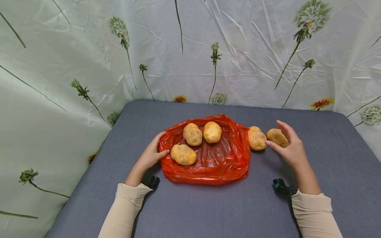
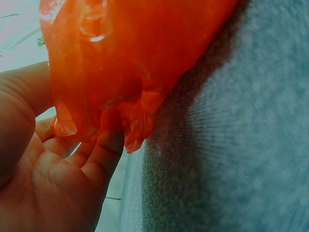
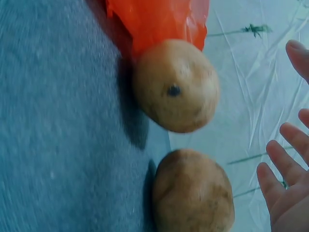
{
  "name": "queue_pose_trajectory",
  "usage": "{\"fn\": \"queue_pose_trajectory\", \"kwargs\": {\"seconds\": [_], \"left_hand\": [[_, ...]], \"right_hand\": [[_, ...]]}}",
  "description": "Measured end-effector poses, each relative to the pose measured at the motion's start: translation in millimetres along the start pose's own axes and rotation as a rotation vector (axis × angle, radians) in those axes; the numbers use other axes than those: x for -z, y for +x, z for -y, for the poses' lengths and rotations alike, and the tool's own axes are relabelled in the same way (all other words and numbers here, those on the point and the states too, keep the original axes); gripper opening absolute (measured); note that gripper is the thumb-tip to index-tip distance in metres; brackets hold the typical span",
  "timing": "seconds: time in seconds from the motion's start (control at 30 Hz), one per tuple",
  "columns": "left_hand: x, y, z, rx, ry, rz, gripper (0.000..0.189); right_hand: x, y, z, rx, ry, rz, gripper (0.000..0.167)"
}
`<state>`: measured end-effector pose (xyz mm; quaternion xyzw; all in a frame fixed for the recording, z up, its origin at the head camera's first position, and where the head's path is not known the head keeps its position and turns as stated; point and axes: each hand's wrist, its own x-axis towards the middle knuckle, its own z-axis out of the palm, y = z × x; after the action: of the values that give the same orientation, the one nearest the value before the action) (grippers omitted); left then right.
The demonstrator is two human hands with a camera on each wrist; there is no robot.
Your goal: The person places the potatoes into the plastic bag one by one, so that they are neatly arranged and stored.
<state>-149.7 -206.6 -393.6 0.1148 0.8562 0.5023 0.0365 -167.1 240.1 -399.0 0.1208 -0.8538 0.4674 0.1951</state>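
A red plastic bag (image 1: 205,175) lies spread on the table with its mouth facing up. Inside it are three potatoes: one (image 1: 183,154) at the near left, one (image 1: 192,134) behind it, and one (image 1: 212,132) to the right of that. My left hand (image 1: 151,153) grips the bag's left side, the film (image 2: 116,58) between thumb and fingers in the left wrist view. Outside the bag, one potato (image 1: 257,138) sits against its right edge, and another (image 1: 274,136) lies farther right. My right hand (image 1: 291,148), thumb and fingers spread, hovers beside these two and holds nothing.
The grey cloth-covered table (image 1: 220,211) extends around the bag. Behind and to the left hangs a pale curtain (image 1: 178,59) printed with flowers. Each wrist wears a black band, one (image 1: 153,182) on the left and one (image 1: 284,187) on the right.
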Motion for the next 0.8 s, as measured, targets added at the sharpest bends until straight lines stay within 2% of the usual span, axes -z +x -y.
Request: {"fn": "queue_pose_trajectory", "kwargs": {"seconds": [0.23, 0.3, 0.47, 0.53, 0.8], "left_hand": [[-0.2, 0.1, 0.8, 0.002, 0.001, 0.002, 0.068], [-0.2, 0.2, 1.6, 0.006, -0.001, 0.005, 0.068], [-1.7, 7.2, 27.6, 0.009, -0.004, 0.006, 0.071], [-2.5, 9.8, 37.5, 0.007, -0.005, 0.005, 0.071], [-2.4, 10.7, 38.8, -0.004, 0.001, -0.004, 0.071]], "right_hand": [[7, -2.5, -9, -0.056, -0.020, -0.033, 0.071], [9, -3.5, 0, -0.063, -0.019, -0.039, 0.068], [9, -5.8, -6, -0.079, -0.032, -0.058, 0.063], [9, -6.5, -20, -0.089, -0.039, -0.063, 0.064], [9, -9.9, -35, -0.136, -0.033, -0.100, 0.061]]}}
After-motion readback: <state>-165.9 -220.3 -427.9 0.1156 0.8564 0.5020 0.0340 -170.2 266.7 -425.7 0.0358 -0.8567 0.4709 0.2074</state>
